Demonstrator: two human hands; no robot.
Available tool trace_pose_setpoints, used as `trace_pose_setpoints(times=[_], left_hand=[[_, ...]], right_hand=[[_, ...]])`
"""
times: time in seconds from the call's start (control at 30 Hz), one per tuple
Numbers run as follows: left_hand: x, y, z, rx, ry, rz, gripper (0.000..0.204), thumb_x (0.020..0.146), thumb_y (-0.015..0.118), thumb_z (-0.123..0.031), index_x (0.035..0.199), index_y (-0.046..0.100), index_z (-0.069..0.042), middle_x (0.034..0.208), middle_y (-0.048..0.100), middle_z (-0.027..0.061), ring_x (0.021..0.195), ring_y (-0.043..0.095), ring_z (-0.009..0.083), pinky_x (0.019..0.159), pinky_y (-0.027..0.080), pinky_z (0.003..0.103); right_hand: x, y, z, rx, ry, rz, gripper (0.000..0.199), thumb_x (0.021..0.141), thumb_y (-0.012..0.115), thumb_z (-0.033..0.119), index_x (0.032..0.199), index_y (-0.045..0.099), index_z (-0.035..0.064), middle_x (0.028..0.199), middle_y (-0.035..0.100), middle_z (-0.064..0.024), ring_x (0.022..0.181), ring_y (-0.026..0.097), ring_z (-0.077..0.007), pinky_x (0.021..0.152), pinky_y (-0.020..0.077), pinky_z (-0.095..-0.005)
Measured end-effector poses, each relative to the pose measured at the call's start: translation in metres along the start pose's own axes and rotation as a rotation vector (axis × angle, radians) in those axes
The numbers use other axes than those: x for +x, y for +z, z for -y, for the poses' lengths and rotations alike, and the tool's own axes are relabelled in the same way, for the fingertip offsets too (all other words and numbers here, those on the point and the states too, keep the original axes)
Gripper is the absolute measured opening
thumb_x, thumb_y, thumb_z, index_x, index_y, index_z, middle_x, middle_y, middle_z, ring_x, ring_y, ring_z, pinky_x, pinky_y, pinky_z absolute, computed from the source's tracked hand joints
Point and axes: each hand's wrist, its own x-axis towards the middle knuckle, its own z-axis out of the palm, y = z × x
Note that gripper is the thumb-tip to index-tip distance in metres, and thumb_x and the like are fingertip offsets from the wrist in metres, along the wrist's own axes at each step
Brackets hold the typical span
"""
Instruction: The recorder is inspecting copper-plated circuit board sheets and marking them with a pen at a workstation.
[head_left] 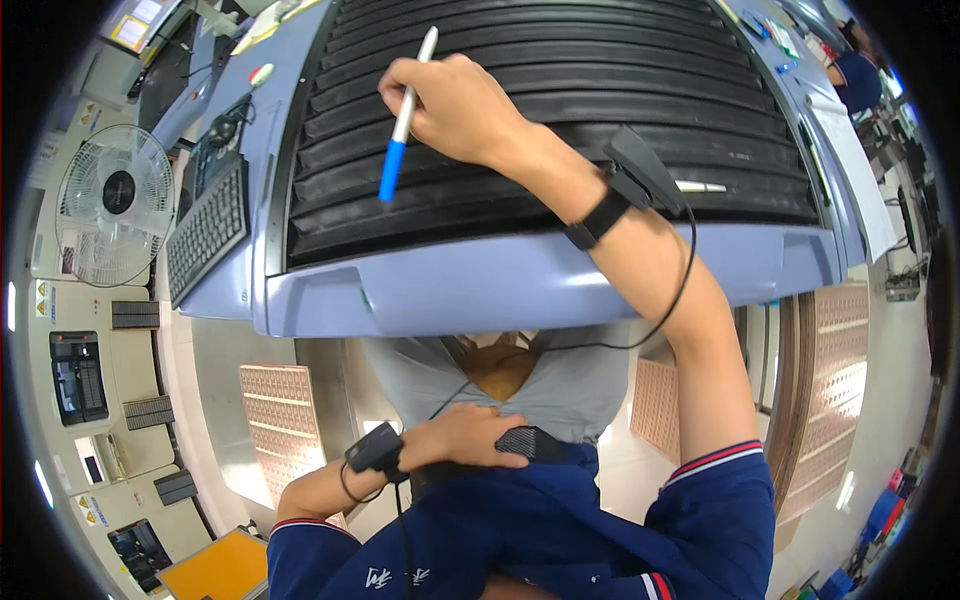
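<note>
— Hands first, from the head view: where is your right hand [455, 105]?

— Your right hand is raised over the black ribbed bellows cover [560, 120] of the pale blue machine housing [520, 285]. Its fingers are closed around a white pen with a blue cap end [405, 115], which points down and to the left, blue end lowest, just above the ribs.

— And your left hand [470, 435]?

— It lies flat against your waist, fingers loosely spread and clamped on nothing, touching the grey shirt [590, 385] and a small black pad [530, 442] at the top of the dark blue clothing [540, 520].

— What sits on your wrists?

— A black strap with a small black box [640, 175] on the right, a black box [375, 450] on the left, each with a thin black cable.

— What lies around?

— A black keyboard [208, 228] and a white fan [113, 200] are to your left; another person [858, 75] is far off at the upper right.
</note>
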Motion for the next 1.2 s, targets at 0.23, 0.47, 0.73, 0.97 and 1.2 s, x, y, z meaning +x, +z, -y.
trace_pose_setpoints(times=[0.23,0.47,0.73,0.97,1.2], left_hand=[[0.043,0.006,0.057,-0.443,0.126,0.222,0.08,0.09,0.054,-0.071,0.132,0.057,-0.004,0.122,0.065,0.0227,0.113,0.063,0.0353,0.094,0.048,0.042],[0.042,0.021,0.049,-0.716,0.242,0.351,0.065,0.097,0.055,-0.057,0.118,0.066,0.003,0.11,0.07,0.0155,0.103,0.064,0.024,0.089,0.049,0.038],[0.027,-0.004,0.044,-0.843,0.302,0.506,0.051,0.094,0.067,-0.047,0.106,0.072,0.002,0.088,0.07,0.0057,0.078,0.062,0.0129,0.068,0.052,0.03],[0.021,-0.015,0.038,-0.641,0.399,0.452,0.061,0.093,0.062,-0.06,0.074,0.071,-0.002,0.064,0.058,0.0019,0.061,0.057,0.0132,0.054,0.045,0.032],[0.044,-0.005,0.038,-0.505,0.36,0.211,0.064,0.094,0.058,-0.058,0.089,0.073,0.003,0.081,0.072,0.0158,0.078,0.066,0.0269,0.072,0.05,0.041]], right_hand=[[-0.005,-0.007,0.013,0.016,0.092,0.179,0.009,0.082,0.065,0.009,0.091,0.065,0.0104,0.069,0.066,-0.0115,0.069,0.066,-0.0362,0.063,0.0509,-0.0446],[-0.005,-0.001,0.03,0.127,0.036,0.078,0.013,0.086,0.069,0.005,0.099,0.067,0.0048,0.072,0.068,-0.0129,0.066,0.069,-0.0311,0.061,0.0524,-0.0354],[-0.006,0.0,0.036,0.118,0.045,0.106,0.013,0.091,0.068,0.005,0.103,0.068,0.0021,0.074,0.07,-0.013,0.061,0.068,-0.0222,0.059,0.0517,-0.0303],[-0.007,0.007,0.043,0.12,0.039,0.16,0.012,0.091,0.069,0.007,0.102,0.069,0.0019,0.072,0.069,-0.0126,0.058,0.065,-0.0191,0.057,0.0489,-0.0288],[-0.008,0.004,0.047,0.068,0.061,0.178,0.01,0.093,0.067,0.007,0.101,0.069,0.0007,0.076,0.071,-0.0127,0.064,0.067,-0.0175,0.062,0.0498,-0.0275]])
